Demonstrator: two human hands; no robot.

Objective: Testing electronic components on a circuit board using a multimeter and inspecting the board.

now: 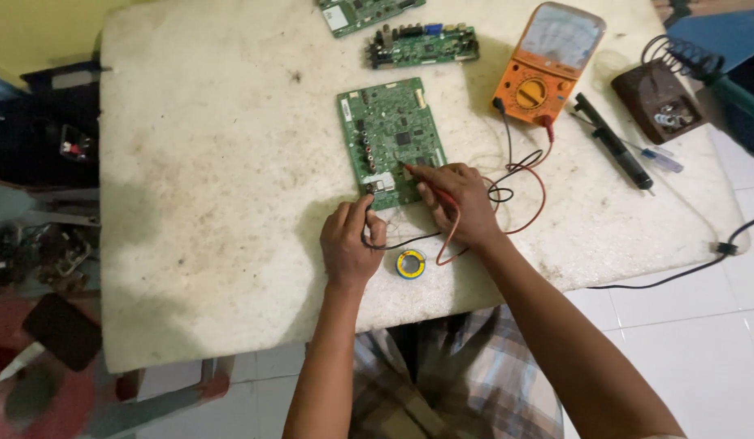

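Note:
A green circuit board [391, 138] lies near the middle of the worn white table [214, 179]. My left hand [349, 244] pinches a black probe at the board's near left corner. My right hand [462, 203] holds a red probe [430, 184] like a pen, with its tip on the board's near edge. Red and black leads [523, 175] run from both probes to an orange analogue multimeter [549, 65] at the back right.
Two more green boards [422, 45] [360, 11] lie at the back. A black soldering iron [614, 145], a small screwdriver and a brown iron stand [660, 99] sit at the right. A solder spool [410, 263] lies by my wrists. A black cable [718, 250] crosses the right edge.

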